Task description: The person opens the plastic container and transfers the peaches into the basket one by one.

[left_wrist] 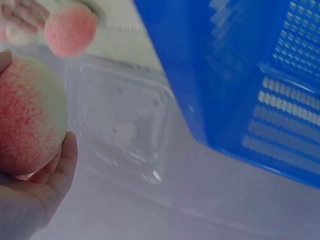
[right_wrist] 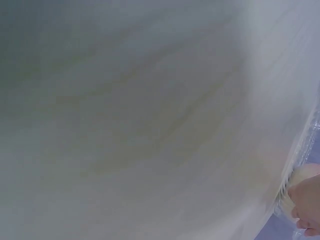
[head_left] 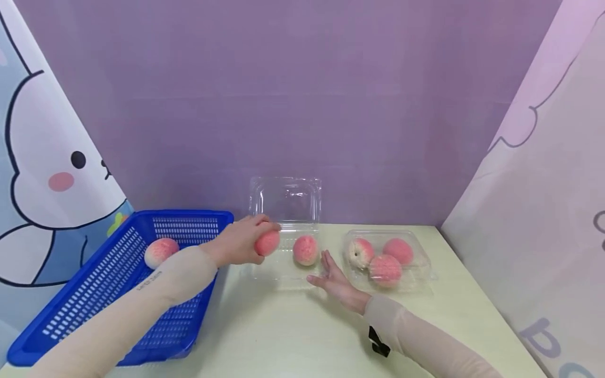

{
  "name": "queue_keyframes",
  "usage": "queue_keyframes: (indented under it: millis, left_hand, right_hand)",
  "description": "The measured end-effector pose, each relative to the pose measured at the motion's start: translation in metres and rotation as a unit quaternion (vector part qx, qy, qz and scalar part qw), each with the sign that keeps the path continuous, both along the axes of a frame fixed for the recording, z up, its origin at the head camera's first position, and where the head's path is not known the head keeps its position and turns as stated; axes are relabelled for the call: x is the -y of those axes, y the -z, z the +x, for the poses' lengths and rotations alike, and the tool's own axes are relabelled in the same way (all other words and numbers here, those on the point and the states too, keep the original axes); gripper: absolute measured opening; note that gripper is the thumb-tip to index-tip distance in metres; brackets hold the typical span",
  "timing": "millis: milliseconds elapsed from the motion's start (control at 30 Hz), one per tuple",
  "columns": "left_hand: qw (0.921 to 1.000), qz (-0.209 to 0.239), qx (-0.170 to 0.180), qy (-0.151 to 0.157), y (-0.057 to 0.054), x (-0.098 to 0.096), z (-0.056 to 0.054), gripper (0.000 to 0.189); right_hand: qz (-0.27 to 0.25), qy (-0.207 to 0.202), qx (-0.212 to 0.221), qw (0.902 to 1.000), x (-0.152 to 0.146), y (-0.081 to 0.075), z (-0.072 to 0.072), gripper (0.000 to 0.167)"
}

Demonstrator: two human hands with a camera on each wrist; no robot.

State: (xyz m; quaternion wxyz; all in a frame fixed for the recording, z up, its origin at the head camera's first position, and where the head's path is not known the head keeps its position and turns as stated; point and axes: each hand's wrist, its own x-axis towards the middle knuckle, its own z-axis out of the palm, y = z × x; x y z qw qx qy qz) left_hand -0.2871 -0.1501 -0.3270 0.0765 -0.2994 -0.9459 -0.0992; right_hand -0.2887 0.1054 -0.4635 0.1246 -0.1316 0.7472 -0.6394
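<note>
Reaching forward, hands apart: left (head_left: 241,240) gripping a peach (head_left: 268,243), right (head_left: 337,282) straight-fingered beside another peach (head_left: 305,250)

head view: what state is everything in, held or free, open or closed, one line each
left hand, gripping a peach
right hand, fingers extended, holding nothing
left clear container, open, lid raised, second peach inside
right clear container, looks closed, three peaches inside
blue basket, open-topped, another peach inside
</note>
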Motion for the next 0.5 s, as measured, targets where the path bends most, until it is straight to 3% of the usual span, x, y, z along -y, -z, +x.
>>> queue_keyframes:
  millis: [300, 500]
  left_hand:
    - [0.9946, 0.047, -0.037, -0.084, -0.02, 0.069, 0.003, 0.067]
    - [0.9836, 0.059, 0.01, -0.17, -0.018, 0.112, 0.001, 0.069]
  right_hand:
    - [0.002, -0.013, 0.001, 0.9999, 0.006, 0.0, -0.003, 0.098]
    - [0.003, -0.017, 0.002, 0.9998, 0.006, -0.002, -0.002, 0.098]
